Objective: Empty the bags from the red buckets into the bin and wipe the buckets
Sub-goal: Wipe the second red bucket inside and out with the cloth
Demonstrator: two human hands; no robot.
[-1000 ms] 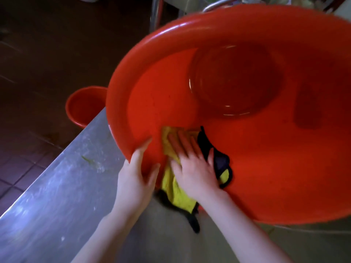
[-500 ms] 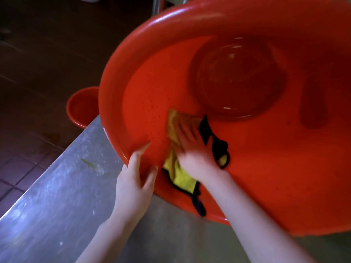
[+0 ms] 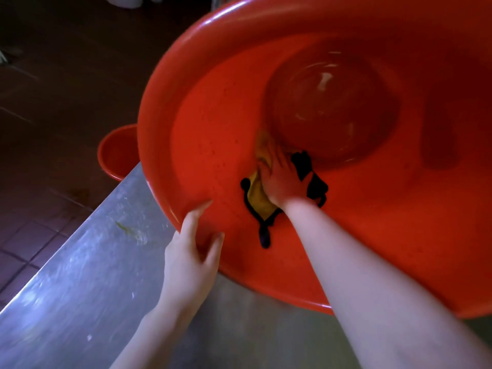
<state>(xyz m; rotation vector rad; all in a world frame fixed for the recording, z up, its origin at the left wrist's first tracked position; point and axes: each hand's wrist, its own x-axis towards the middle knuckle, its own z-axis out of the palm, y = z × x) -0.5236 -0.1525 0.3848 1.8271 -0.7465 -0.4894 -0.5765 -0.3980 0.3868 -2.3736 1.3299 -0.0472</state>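
A large red bucket [image 3: 213,134] lies tipped toward me on the steel counter [image 3: 80,283], its mouth filling most of the head view. My left hand [image 3: 191,251] grips the near rim, thumb inside and fingers over the lip. Deep inside, my right hand [image 3: 282,179] presses a yellow cloth with black edging [image 3: 257,195] flat against the lower wall, close to the round bottom [image 3: 332,107]. Its fingers lie straight on the cloth.
A second, smaller red bucket [image 3: 117,153] stands on the dark tiled floor [image 3: 53,102] beyond the counter's left edge. A small greenish scrap [image 3: 130,230] lies on the steel. Something white [image 3: 122,0] shows at the top edge.
My right hand has pushed the cloth from the rim deeper into the bucket, toward its bottom. The bucket has come closer and fills more of the view. My left hand keeps its hold on the rim.
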